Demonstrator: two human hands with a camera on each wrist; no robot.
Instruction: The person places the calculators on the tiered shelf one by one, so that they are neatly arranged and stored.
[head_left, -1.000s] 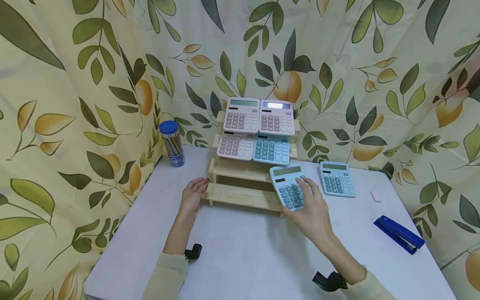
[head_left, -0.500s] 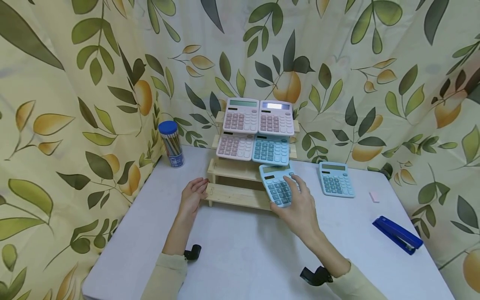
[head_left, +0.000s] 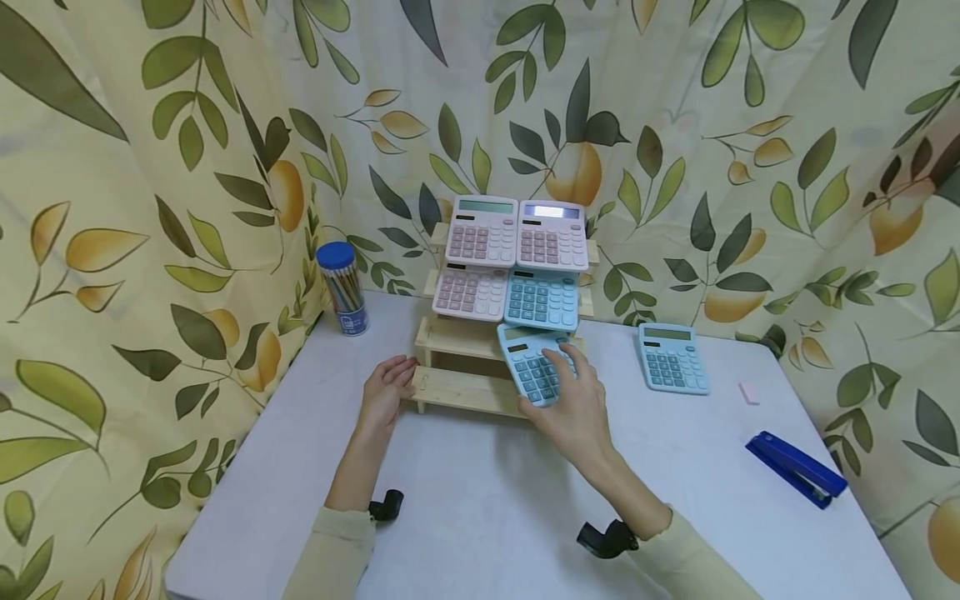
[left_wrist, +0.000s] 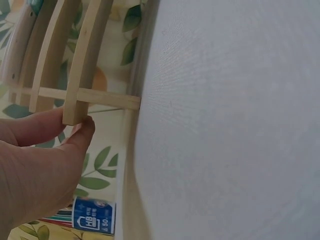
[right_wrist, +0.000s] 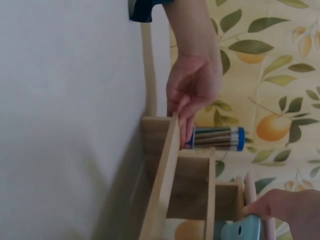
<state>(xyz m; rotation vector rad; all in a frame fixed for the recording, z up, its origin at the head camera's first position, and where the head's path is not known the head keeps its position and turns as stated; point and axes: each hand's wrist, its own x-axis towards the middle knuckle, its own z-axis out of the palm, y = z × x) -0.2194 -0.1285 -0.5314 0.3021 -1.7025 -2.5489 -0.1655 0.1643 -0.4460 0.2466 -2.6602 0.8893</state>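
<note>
Right hand: the right hand grips a light-blue desk calculator with a grey display, thumb on the keypad and fingers curled under its right edge.
Calculator's place: held over the lower steps of the tiered pale-wood display rack, near the middle of the white table, just below the blue calculator already on the rack.
Heading: its long axis runs from the person toward the back curtain, display end farthest from the person and tipped up, the body turned slightly anticlockwise.
Left hand: the left hand rests against the rack's left front end, fingers together and nearly straight; the left wrist view shows fingertips touching the end of a slat.
Rack load: two pink calculators lean side by side on the top step, a third pink calculator and the blue one on the step below; the two lowest steps are bare wood.
Open room: bare tabletop lies between the rack and the table's near edge.
Right side: a second light-blue calculator lies flat toward the back right, well apart from the rack; a small pink eraser and a dark-blue stapler sit near the right edge.
Back left corner: a blue-capped clear tube of pencils stands upright.
</note>
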